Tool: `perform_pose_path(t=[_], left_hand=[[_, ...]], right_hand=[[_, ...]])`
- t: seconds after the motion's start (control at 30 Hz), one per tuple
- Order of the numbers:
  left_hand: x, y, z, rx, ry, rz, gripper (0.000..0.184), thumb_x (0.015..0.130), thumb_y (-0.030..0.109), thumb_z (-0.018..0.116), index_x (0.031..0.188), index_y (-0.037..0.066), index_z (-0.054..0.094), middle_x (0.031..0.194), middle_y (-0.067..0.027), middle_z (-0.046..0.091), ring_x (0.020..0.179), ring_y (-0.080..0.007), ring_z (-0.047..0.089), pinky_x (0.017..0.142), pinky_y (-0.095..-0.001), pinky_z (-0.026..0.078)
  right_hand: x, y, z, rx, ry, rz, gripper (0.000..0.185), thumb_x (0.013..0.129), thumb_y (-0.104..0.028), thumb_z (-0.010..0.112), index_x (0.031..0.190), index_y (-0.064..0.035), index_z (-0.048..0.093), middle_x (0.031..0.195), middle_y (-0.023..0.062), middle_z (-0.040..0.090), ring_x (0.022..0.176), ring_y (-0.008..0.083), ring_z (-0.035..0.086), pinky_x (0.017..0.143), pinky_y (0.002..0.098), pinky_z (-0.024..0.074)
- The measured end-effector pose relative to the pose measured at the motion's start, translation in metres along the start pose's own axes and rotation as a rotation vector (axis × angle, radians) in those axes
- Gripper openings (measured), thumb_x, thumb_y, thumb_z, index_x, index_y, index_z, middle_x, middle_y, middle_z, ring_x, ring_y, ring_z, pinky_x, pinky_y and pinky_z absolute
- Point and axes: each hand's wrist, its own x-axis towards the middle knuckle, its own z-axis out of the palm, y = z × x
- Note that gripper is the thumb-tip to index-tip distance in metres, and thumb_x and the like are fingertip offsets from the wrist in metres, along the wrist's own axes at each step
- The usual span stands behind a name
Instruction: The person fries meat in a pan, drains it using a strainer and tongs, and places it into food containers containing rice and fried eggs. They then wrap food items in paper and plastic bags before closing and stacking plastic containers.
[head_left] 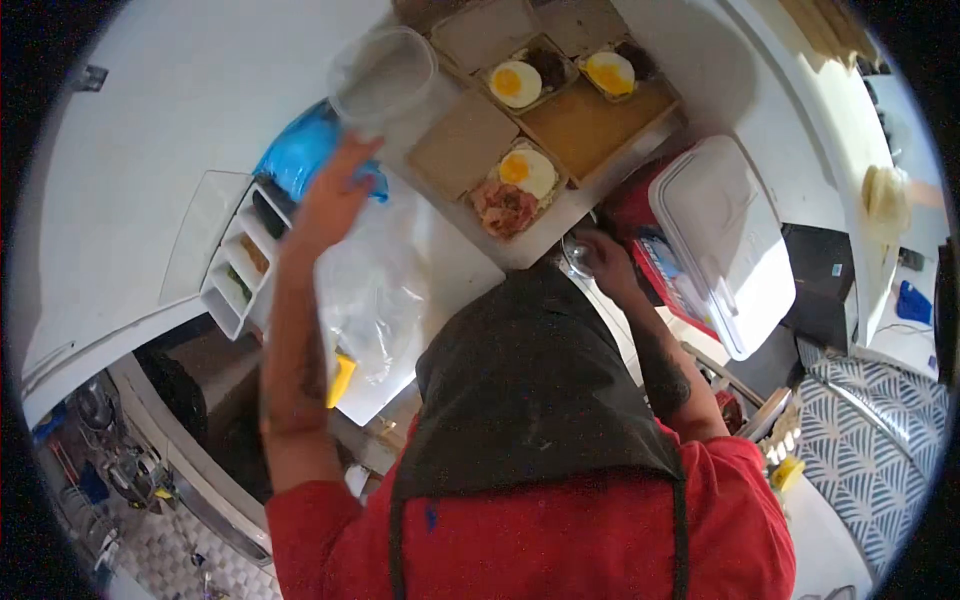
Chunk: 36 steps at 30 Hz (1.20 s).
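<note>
My left hand [338,197] is blurred, its fingers stretched out over a blue plastic bag [298,150], just below a clear round tub [385,75]. Nothing shows in its fingers. By the counter's front edge, my right hand [605,264] is closed at a shiny, round, clear or metal object [577,254], partly hidden by the fingers; I cannot tell its kind. Ahead of it lies an open cardboard food box [462,140] holding a fried egg [527,172] and pinkish shredded meat [504,208]. Farther back, two more open boxes hold fried eggs [516,84] beside dark meat [546,68].
A white compartment tray [228,310] with its clear lid [205,235] raised stands at left. A clear plastic bag [370,290] and a yellow handle [341,381] lie near the front edge. At right sits a red bin with a white lid [725,240].
</note>
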Motion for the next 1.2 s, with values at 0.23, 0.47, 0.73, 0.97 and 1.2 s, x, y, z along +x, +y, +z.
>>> perform_pose_path(t=[0.23, 0.47, 0.73, 0.97, 1.2], left_hand=[[0.058, 0.002, 0.114, 0.483, 0.018, -0.14, 0.053, 0.089, 0.022, 0.059, 0.138, 0.005, 0.045, 0.133, -0.0244, 0.051, 0.119, -0.0426, 0.053, 0.101, -0.0498, 0.043], [0.06, 0.073, 0.104, 0.103, 0.087, -0.079, 0.03, 0.084, 0.023, 0.064, 0.107, 0.003, 0.065, 0.1, -0.0146, 0.065, 0.1, -0.0395, 0.06, 0.087, -0.051, 0.047], [0.051, 0.085, 0.19, -0.039, 0.002, 0.198, 0.033, 0.068, 0.021, 0.077, 0.096, 0.005, 0.067, 0.114, -0.0192, 0.059, 0.11, -0.0396, 0.055, 0.092, -0.0488, 0.046], [0.049, 0.087, 0.215, 0.229, 0.002, 0.149, 0.041, 0.067, 0.022, 0.079, 0.103, 0.008, 0.064, 0.13, -0.0225, 0.048, 0.118, -0.0444, 0.048, 0.094, -0.0518, 0.045], [0.05, 0.107, 0.214, 0.304, 0.015, 0.115, 0.036, 0.069, 0.021, 0.078, 0.1, 0.008, 0.063, 0.134, -0.023, 0.045, 0.123, -0.0444, 0.043, 0.098, -0.0529, 0.042]], right_hand=[[0.048, -0.062, 0.028, 0.712, -0.206, 0.446, 0.028, 0.1, -0.026, 0.055, 0.113, -0.0015, 0.059, 0.098, 0.0076, 0.066, 0.087, 0.0166, 0.064, 0.078, 0.0304, 0.0535], [0.064, -0.065, 0.047, 0.479, -0.068, 0.415, 0.03, 0.098, -0.025, 0.054, 0.108, 0.0021, 0.059, 0.09, 0.012, 0.068, 0.076, 0.0192, 0.067, 0.071, 0.033, 0.0553], [0.06, -0.039, 0.062, 0.649, 0.003, 0.342, 0.037, 0.096, -0.028, 0.054, 0.118, 0.0019, 0.058, 0.09, 0.0115, 0.069, 0.075, 0.0191, 0.067, 0.072, 0.0336, 0.0543], [0.065, -0.026, 0.063, 0.682, -0.053, 0.355, 0.024, 0.097, -0.017, 0.058, 0.112, 0.0021, 0.058, 0.092, 0.008, 0.066, 0.081, 0.017, 0.066, 0.073, 0.0307, 0.0556], [0.06, -0.04, 0.054, 0.717, -0.067, 0.337, 0.018, 0.097, -0.016, 0.059, 0.106, -0.0003, 0.059, 0.095, 0.007, 0.066, 0.085, 0.0163, 0.066, 0.076, 0.0322, 0.056]])
